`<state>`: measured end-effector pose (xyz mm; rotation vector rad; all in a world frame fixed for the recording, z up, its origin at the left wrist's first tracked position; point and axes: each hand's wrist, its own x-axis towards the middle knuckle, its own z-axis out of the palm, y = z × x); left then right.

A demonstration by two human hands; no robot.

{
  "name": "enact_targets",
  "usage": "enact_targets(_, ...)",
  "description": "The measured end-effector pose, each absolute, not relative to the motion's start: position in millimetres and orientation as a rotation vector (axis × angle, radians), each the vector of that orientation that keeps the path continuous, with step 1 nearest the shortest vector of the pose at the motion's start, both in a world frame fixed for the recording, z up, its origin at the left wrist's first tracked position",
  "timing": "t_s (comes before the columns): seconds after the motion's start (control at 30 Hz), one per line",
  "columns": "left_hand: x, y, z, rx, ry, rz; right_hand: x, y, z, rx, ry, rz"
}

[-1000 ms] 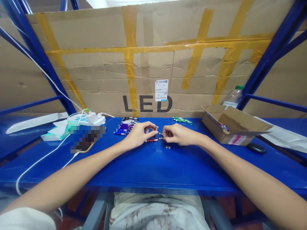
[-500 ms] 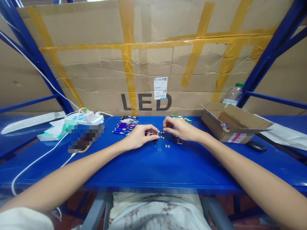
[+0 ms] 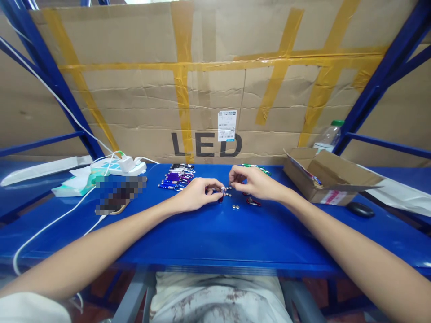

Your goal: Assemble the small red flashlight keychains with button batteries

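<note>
My left hand (image 3: 200,195) is closed, with thumb and forefinger pinching a small dark red flashlight tube (image 3: 222,195) that stands upright and looks silvery at its top. To its right my right hand (image 3: 254,181) hovers with thumb and curled forefinger close together; whatever is between them, if anything, is too small to make out. Several button cells (image 3: 229,195) lie between the hands, and two more button cells (image 3: 235,207) sit nearer the front edge. Under the right hand's wrist side rests a red carabiner clip (image 3: 253,202), partly shaded by the hand.
Flashlights with clips (image 3: 175,179) lie in a row at left, and green ones (image 3: 257,168) behind my right hand. An open cardboard box (image 3: 332,184), black mouse (image 3: 360,209) and bottle (image 3: 330,136) stand right. A phone (image 3: 121,195), cables and power strip (image 3: 136,168) occupy the left.
The tube in my left hand now shows more plainly and upright beside the fingertips. My right hand's fingers have curled slightly downward. The view has shifted a little.
</note>
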<state>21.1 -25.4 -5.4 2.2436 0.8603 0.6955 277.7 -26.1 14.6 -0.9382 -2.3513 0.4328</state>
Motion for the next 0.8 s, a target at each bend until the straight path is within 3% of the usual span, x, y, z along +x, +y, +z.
enact_targets(0.47, 19.0, -21.8, -6.7, 2.360, 0.839, 0.692, 276.2, -28.2, 20.8, -0.982, -2.288, 0.641)
enact_targets(0.8, 18.7, -20.7, -6.4, 2.366, 0.855, 0.673, 272.0, -32.8, 24.3, -0.910, -2.305, 0.594)
